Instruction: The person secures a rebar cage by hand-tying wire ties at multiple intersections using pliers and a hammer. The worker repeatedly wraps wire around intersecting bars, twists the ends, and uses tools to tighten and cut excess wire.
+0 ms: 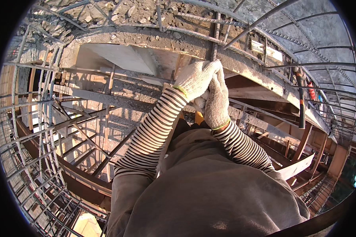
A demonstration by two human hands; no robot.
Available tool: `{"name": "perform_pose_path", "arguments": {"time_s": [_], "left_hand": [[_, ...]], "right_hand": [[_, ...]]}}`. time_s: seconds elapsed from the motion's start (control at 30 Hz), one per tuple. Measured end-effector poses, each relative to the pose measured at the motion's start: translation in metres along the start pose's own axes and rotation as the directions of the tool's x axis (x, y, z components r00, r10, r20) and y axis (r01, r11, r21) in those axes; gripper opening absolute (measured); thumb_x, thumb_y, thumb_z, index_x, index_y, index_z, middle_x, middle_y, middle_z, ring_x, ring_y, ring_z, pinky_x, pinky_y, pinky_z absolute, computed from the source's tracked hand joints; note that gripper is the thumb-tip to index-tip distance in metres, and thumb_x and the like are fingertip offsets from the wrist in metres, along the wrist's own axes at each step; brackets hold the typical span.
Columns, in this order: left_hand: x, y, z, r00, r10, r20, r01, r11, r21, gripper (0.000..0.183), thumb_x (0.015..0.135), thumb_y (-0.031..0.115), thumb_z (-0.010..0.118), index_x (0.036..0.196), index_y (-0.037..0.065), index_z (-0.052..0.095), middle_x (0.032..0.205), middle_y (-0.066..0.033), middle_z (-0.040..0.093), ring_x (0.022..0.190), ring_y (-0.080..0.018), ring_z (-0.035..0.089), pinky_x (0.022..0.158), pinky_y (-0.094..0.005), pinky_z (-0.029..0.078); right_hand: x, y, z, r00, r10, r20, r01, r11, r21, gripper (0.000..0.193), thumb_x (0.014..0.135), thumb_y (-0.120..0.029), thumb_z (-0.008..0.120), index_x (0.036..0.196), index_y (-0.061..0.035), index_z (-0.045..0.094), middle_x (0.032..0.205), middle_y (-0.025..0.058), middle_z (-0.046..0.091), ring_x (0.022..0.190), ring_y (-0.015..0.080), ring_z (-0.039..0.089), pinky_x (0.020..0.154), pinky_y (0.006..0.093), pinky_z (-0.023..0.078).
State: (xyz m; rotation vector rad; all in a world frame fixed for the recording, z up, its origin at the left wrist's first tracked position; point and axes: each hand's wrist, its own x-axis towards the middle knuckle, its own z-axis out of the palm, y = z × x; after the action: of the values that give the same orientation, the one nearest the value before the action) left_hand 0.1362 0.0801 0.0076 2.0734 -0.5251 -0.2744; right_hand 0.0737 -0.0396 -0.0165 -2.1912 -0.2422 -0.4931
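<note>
Both my hands wear white knitted gloves and meet at the concrete edge in front of my body. A dark steel bar (215, 45) runs from the rebar over the edge down to them. My left hand (194, 80) is closed at the bar's near end, its fingers reaching across toward the other hand. Pressed against it, my right hand (217, 96) is closed too, with its fingers wrapped at the same end. The gloves hide the bar's end and the exact grip. Just beyond lies a horizontal reinforcing bar (192, 34) along the concrete edge (146, 39).
A hammer (302, 98) with a black and orange handle hangs at the right edge, beside a red object (311, 91). A rebar cage (47, 118) rises on the left. Beams and scaffold members (95, 98) cross a deep drop below. Broken rubble (124, 14) lies at the far side.
</note>
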Motion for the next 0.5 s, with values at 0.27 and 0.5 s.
{"name": "perform_pose_path", "arguments": {"time_s": [0.27, 0.5], "left_hand": [[-0.042, 0.047, 0.055, 0.977, 0.077, -0.2, -0.056, 0.993, 0.108, 0.043, 0.092, 0.004, 0.061, 0.134, -0.002, 0.054, 0.109, -0.0256, 0.065, 0.087, -0.0404, 0.067, 0.075, -0.0447, 0.056], [-0.014, 0.013, 0.029, 0.948, -0.268, -0.172, 0.095, 0.754, -0.65, 0.033, 0.107, 0.027, 0.051, 0.119, 0.0, 0.065, 0.099, -0.0194, 0.071, 0.087, -0.0338, 0.071, 0.074, -0.0396, 0.054]], "right_hand": [[-0.007, -0.028, -0.083, 0.869, 0.27, 0.416, -0.487, 0.617, 0.618, 0.046, 0.108, -0.015, 0.049, 0.152, -0.0048, 0.044, 0.13, 0.0139, 0.062, 0.105, 0.0174, 0.066, 0.085, 0.03, 0.055], [0.009, -0.033, -0.035, 0.908, 0.337, 0.248, -0.417, 0.764, 0.492, 0.054, 0.108, -0.019, 0.049, 0.156, 0.0011, 0.035, 0.149, 0.0147, 0.051, 0.131, 0.019, 0.053, 0.108, 0.0326, 0.045]]}}
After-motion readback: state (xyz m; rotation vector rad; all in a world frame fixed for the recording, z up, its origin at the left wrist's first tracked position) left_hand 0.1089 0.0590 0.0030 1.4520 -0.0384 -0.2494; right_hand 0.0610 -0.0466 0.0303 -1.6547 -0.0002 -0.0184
